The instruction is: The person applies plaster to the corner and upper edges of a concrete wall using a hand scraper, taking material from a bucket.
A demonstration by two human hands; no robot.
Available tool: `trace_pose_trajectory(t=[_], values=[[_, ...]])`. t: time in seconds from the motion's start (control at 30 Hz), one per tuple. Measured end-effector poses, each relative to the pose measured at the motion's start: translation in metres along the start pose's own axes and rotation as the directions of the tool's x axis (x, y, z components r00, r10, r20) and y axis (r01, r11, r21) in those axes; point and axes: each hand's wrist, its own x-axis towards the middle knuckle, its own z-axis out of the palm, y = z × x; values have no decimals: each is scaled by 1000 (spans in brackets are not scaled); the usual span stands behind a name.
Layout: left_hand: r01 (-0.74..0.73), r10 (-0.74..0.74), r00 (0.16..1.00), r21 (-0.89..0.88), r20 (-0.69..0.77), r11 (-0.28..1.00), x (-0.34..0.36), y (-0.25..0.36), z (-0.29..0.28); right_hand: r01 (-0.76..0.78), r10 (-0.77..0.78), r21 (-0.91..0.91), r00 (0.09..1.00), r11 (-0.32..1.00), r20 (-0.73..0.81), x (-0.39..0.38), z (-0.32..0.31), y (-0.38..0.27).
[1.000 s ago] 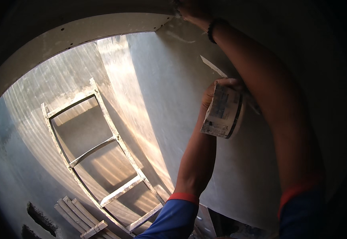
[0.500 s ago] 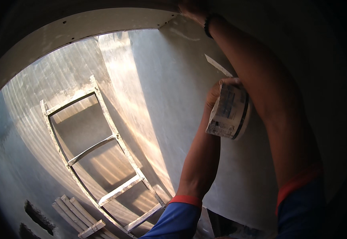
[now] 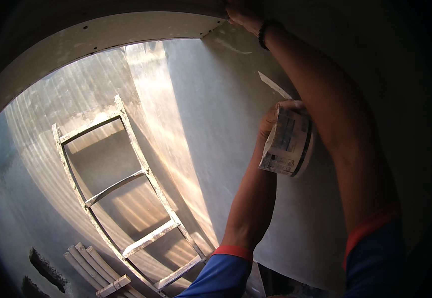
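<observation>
My left hand (image 3: 269, 121) is wrapped around the rim of a pale plastic tub (image 3: 286, 144) with a printed label and a dark band, held tilted in front of the wall. Next to its upper edge a thin pale strip (image 3: 274, 85) sticks out; whether it rests in the tub I cannot tell. My right arm crosses above the tub, a dark bracelet at the wrist. Up in the shadowed corner under the ceiling edge, my right hand (image 3: 244, 17) has its fingers curled. Darkness hides what they hold, if anything.
A boxed ceiling edge (image 3: 141, 31) with screw holes curves overhead. Left of me a plaster-spattered wooden ladder (image 3: 139, 154) leans on the grey wall (image 3: 226, 124). Below it lie several poles (image 3: 89, 265), and a dark hole (image 3: 46, 270) is broken into the wall at lower left.
The whole view has shifted slightly. My left hand keeps its grip on the tub, and my right hand stays up by the ceiling corner.
</observation>
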Motion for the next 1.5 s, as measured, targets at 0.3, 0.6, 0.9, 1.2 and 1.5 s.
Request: trace_pose_trajectory(t=[0.3,0.6,0.9,1.2,1.5], values=[[-50,51,999,82,-7,995,-3,0,22,-74,58,157,993,985,99,-5,-5,-4],[129,-120,990,-134,69,983,-2,-1,-41,-199,177,113,967,973,185,-21,-38,-26],[140,-128,982,-79,142,987,6,1,-31,97,-92,-178,995,979,39,1,-9,5],[155,-156,988,-62,-1,986,7,-4,-42,89,-94,-185,995,979,-23,10,5,11],[172,-173,985,-130,0,976,1,-3,-38,-199,178,127,972,972,155,-14,-13,-19]])
